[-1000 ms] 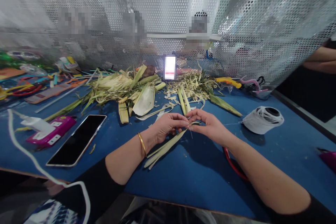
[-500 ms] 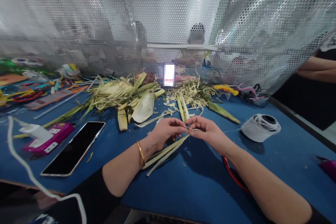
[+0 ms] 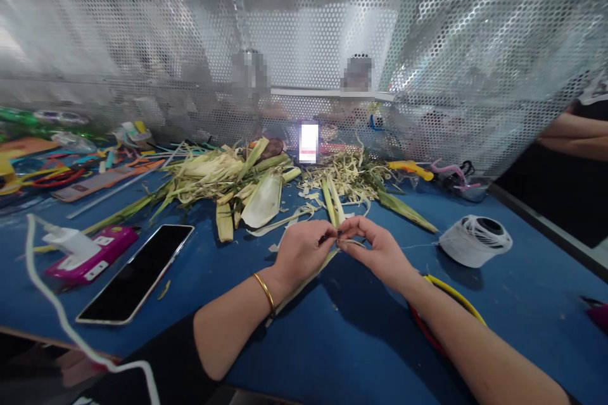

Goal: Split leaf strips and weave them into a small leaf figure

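Note:
My left hand (image 3: 304, 252) and my right hand (image 3: 373, 247) meet fingertip to fingertip over the middle of the blue table, both pinched closed on pale corn husk strips (image 3: 311, 275). The long ends run down and left beneath my left hand and wrist. A short curled end pokes out between my right thumb and fingers. Thin white thread (image 3: 418, 245) leads from my right hand to a spool (image 3: 475, 240) on the right. Exactly where the thread joins the strips is hidden by my fingers. Just beyond my hands lie flat husk pieces (image 3: 332, 199).
Heaped corn husks (image 3: 209, 171) and shredded scraps (image 3: 354, 171) lie along the back, before a perforated metal screen (image 3: 313, 25). To the left are a phone (image 3: 137, 275) and a purple power strip (image 3: 95, 256) with a white cable. Red-and-yellow handles (image 3: 456, 297) show under my right forearm.
My left hand has rolled over, its back now turned up and hiding more of the strips. The fingertips stay together. The camera view has shifted slightly, and yellow handle parts now show.

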### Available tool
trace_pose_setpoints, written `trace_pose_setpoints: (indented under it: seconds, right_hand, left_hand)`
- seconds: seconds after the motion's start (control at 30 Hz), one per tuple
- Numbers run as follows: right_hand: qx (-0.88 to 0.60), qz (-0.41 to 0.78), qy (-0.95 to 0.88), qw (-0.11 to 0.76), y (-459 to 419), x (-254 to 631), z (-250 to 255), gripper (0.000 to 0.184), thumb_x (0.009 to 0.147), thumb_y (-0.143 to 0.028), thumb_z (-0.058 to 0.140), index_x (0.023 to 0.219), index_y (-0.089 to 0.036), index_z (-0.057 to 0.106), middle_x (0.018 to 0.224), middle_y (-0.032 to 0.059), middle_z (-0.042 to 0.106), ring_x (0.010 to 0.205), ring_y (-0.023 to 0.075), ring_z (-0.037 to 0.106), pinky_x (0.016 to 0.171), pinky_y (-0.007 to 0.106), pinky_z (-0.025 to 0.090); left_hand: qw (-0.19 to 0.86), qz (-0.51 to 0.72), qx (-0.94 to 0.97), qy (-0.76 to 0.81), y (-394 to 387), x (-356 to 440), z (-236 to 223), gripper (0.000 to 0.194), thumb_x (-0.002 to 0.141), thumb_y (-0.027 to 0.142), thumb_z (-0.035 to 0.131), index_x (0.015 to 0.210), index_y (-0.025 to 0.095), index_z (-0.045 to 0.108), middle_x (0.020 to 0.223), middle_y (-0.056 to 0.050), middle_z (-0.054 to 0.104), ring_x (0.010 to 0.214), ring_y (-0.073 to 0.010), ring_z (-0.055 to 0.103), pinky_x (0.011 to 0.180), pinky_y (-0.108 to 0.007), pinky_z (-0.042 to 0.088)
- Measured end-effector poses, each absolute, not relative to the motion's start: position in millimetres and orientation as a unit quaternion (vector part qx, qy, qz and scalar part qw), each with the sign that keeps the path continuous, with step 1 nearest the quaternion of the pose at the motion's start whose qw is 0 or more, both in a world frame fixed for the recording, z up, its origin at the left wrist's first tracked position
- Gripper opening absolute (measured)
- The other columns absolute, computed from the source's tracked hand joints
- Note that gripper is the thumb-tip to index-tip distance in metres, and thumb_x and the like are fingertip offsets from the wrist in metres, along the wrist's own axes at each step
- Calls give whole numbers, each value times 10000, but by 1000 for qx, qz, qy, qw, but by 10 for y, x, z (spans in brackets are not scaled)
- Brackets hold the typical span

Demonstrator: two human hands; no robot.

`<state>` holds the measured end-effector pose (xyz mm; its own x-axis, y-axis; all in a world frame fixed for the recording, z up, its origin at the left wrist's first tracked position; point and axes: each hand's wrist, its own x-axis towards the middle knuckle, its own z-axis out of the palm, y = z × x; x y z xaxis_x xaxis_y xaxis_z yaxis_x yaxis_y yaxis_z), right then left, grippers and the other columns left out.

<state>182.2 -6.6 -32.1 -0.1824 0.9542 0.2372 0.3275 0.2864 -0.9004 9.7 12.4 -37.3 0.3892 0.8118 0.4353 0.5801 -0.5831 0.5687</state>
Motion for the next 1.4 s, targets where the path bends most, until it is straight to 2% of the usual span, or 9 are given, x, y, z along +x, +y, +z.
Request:
trace_pose_setpoints:
  seconds: [0.17,0.33,0.57,0.7,0.9,1.17,1.4]
  right_hand:
    - [-497,453,-568,475,-58,1811,-327,359,792,-504,573,921,-190,689,800,42,721,817,206,645,827,346,459]
    - [-474,574,-513,426,-31,1823,-357,310,637,-407,763,853,-185,745,809,37,736,763,186,639,757,311,454]
    - [-512,529,-524,428,-25,1834,-366,215,600,-369,773,692,-188,703,642,-18,645,597,123,528,592,260,380]
    - [-511,522,-530,431,-31,1819,-362,206,615,-373,751,653,-189,668,607,-32,599,564,110,484,550,246,345]
    - [-495,562,-514,418,-46,1813,-351,257,585,-394,771,713,-180,706,648,-9,632,589,123,507,561,255,362]
    - [-502,557,-498,435,-42,1801,-358,271,587,-407,772,674,-171,669,614,-26,579,568,103,438,549,244,298]
    - [-509,534,-482,473,5,1836,-414,301,582,-445,749,634,-176,624,629,-10,612,616,132,496,617,268,355]
  left_hand:
    - [137,412,802,410,115,122,-404,83,826,219,613,778,200,678,756,4,706,703,-140,624,675,-232,419]
    - [109,435,807,384,96,137,-416,55,797,187,653,749,192,679,732,11,708,661,-129,620,650,-228,417]
    - [121,431,805,389,84,145,-412,68,802,186,641,751,185,686,734,-6,713,665,-136,621,651,-238,424]
    - [156,425,791,412,87,148,-389,60,793,180,647,757,188,695,741,-5,714,674,-137,621,657,-240,426]
    - [199,438,777,406,90,153,-371,74,767,155,666,705,186,690,744,-7,698,692,-131,611,664,-232,433]
    - [203,442,765,422,79,148,-353,87,761,171,667,677,192,670,713,3,678,670,-128,590,654,-238,424]
    - [227,414,773,425,107,124,-340,107,791,216,620,689,193,639,705,9,655,674,-128,570,643,-234,401]
